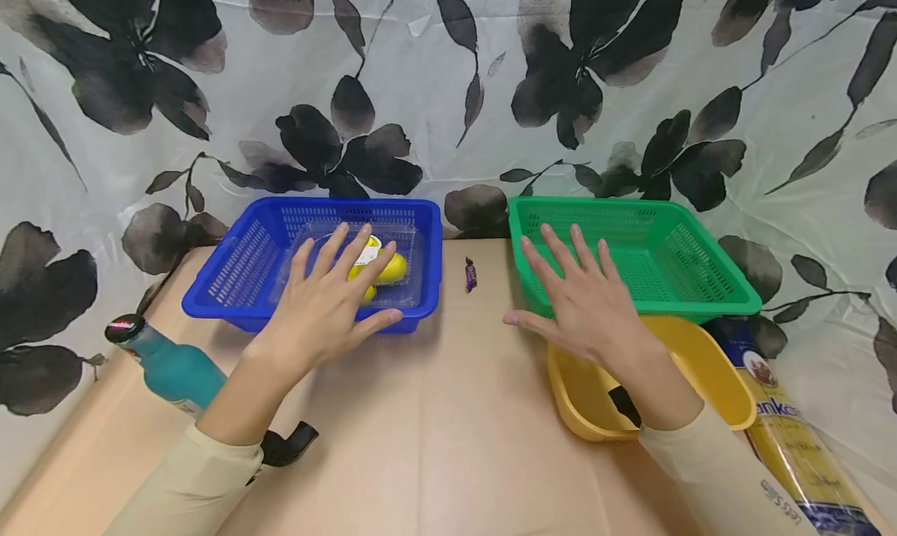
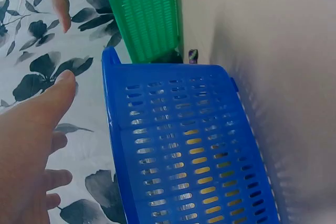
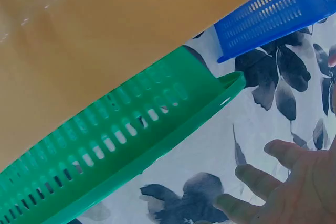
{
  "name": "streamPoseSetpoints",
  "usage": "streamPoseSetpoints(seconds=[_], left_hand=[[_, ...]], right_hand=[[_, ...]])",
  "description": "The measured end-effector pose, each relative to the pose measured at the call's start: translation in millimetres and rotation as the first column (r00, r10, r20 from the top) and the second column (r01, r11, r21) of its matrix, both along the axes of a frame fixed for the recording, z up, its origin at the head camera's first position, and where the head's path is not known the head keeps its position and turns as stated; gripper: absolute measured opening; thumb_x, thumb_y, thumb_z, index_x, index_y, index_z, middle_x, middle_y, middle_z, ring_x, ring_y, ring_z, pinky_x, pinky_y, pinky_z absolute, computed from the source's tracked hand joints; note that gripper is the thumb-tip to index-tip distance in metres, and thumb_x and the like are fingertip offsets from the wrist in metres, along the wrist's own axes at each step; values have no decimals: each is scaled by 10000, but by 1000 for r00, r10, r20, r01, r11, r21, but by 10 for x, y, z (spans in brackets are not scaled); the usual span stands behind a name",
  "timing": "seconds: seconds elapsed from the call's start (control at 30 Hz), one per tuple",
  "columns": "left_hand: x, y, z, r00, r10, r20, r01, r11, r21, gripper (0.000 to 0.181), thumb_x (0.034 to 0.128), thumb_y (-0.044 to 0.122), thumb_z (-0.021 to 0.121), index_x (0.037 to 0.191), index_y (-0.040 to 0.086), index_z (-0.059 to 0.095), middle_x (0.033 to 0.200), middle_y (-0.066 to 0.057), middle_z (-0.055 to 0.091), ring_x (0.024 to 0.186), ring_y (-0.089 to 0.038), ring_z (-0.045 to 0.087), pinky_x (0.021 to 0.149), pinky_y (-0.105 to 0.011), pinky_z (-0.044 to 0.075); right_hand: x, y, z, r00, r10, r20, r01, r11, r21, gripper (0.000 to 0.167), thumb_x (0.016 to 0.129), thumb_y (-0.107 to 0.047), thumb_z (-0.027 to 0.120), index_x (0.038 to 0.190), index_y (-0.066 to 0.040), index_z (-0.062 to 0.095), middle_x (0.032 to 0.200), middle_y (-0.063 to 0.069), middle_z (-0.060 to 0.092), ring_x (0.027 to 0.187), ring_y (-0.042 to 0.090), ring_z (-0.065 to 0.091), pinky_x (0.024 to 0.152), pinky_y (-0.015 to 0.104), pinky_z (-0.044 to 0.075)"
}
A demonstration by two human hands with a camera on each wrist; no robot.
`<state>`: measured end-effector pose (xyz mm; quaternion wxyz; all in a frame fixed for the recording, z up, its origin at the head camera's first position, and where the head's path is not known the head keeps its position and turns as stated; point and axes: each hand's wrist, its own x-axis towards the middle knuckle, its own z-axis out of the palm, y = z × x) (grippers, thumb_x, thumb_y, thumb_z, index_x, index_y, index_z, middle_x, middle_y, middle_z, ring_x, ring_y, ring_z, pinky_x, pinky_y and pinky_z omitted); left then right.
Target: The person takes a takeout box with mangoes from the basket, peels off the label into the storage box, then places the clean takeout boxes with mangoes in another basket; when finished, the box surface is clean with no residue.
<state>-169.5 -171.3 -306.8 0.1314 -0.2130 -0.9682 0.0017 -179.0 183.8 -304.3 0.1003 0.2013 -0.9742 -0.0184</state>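
My left hand [image 1: 325,302] hovers with fingers spread above the front of a blue basket [image 1: 231,287]. Inside that basket lies a clear plastic tray with yellow fruit [image 1: 394,269], perhaps lemons, and a white label; my fingers partly cover it. My right hand [image 1: 585,298] is likewise spread, above the left front of a green basket [image 1: 690,279], in which I see nothing. Neither hand holds anything. In the left wrist view the blue basket [image 2: 178,129] stands beside the left hand [image 2: 31,145]; the right wrist view shows the right hand [image 3: 294,187] near the green basket [image 3: 121,135].
A small purple-wrapped candy [image 1: 470,275] lies between the baskets. A yellow tub [image 1: 575,403] stands under my right forearm, with a yellow-and-blue package [image 1: 806,442] at far right. A teal bottle [image 1: 178,368] with a black cap is at left. Floral cloth [image 1: 448,92] hangs behind.
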Motion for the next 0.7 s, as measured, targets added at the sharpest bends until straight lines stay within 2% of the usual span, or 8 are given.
streamPoseSetpoints(seconds=[0.23, 0.33, 0.53, 0.7], left_hand=[[-22, -71, 26, 997, -19, 71, 15, 999, 48, 855, 954, 672, 566, 1652, 319, 220, 1730, -94, 101, 1582, -384, 15, 1198, -710, 60], [-19, -124, 30, 995, -19, 94, 13, 998, 69, 853, 955, 652, 584, 1652, 326, 216, 1728, -102, 105, 1580, -392, 13, 1192, -722, 55], [-57, -215, 5, 992, 1, 129, -13, 996, 92, 821, 977, 626, 570, 1651, 303, 230, 1719, -132, 135, 1575, -409, 19, 1184, -732, 62], [-95, -301, -23, 990, 38, 134, -55, 990, 129, 786, 1004, 613, 527, 1649, 259, 249, 1713, -150, 147, 1569, -431, 30, 1177, -731, 93]], right_hand=[[-15, -118, 45, 999, 39, 1, -39, 999, -18, 1026, 877, -875, 400, 1667, -293, 101, 1737, 72, 75, 1574, 437, 40, 1234, 667, 72], [-26, -204, 62, 998, 58, 13, -58, 998, -28, 1020, 879, -874, 397, 1666, -303, 90, 1739, 60, 61, 1580, 413, 8, 1240, 655, 58], [-33, -381, 73, 994, 100, 43, -98, 994, -41, 989, 898, -852, 402, 1666, -312, 92, 1738, 55, 48, 1582, 391, -29, 1242, 652, 50], [-52, -546, 81, 987, 147, 62, -143, 988, -64, 973, 905, -836, 421, 1666, -311, 118, 1737, 52, 71, 1583, 391, -18, 1237, 662, 67]])
